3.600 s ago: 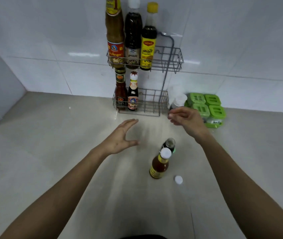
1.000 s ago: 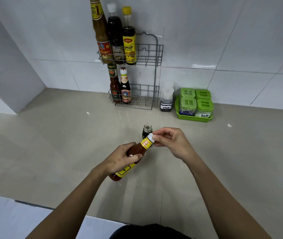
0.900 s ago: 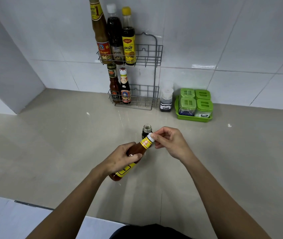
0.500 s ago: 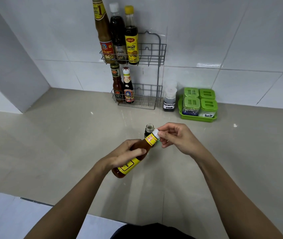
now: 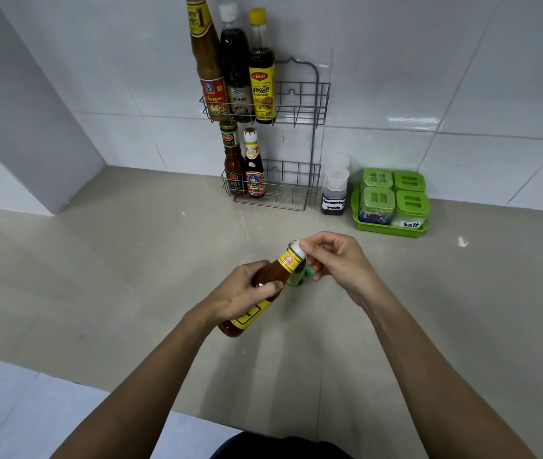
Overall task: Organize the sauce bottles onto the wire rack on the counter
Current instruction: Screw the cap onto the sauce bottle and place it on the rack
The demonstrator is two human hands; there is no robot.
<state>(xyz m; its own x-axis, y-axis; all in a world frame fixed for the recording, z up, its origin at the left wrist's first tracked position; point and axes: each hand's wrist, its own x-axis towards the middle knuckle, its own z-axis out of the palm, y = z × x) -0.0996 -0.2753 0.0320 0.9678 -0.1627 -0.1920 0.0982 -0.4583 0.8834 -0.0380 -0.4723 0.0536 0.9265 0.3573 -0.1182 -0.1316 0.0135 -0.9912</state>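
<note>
Gripping a glass bottle (image 5: 265,293) of reddish-brown sauce around its body, the left hand (image 5: 240,298) holds it tilted above the middle of the counter (image 5: 98,260), neck pointing up and away. The right hand (image 5: 336,260) pinches the bottle's white cap (image 5: 297,249) between thumb and fingertips. Just behind the bottle a small green-labelled bottle (image 5: 296,278) stands on the counter, mostly hidden. The counter is smooth, glossy beige stone; its front edge runs below the forearms, and wide bare surface lies to the left and right of the hands. Against the white tiled wall at the back edge stands a grey wire rack (image 5: 309,140) with two baskets: three tall bottles (image 5: 235,67) fill the left of the upper one, two shorter bottles (image 5: 245,164) the left of the lower, and the right part of each is open. Just right of the rack stand a clear dispenser (image 5: 334,193) of dark liquid and a green tray (image 5: 392,228) holding four green-lidded jars.
</note>
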